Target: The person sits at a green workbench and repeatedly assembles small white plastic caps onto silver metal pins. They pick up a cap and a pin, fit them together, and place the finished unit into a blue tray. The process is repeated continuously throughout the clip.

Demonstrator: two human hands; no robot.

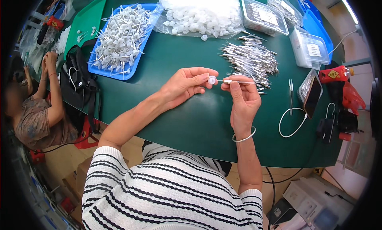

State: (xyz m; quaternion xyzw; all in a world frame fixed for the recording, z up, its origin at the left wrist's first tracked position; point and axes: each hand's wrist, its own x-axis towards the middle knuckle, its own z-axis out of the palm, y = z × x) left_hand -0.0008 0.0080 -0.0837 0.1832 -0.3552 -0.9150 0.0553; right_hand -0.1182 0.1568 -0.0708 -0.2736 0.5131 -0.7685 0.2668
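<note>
White cap (212, 80) held above the green surface (179, 126), between its left and right edges, inward of the near edge. Left hand (187, 86): grip closed to the cap's width, thumb and forefinger pinching it. Right hand (243, 100): grip pinched down on a slim rod (227, 81), thin end aimed left at the cap. Tip looks just short of it; contact hard to confirm at this scale. Heap of similar rods (252, 59) lies just beyond the right hand, on the far-right-corner side. Heap of white caps (203, 21) toward the far edge. Blue tray (128, 75), loaded with white-headed pieces, left of both hands, toward the left edge. Tweezers (291, 96) and dark phone (313, 98) toward the right edge, white cable (280, 124) looping from the phone's near end.
</note>
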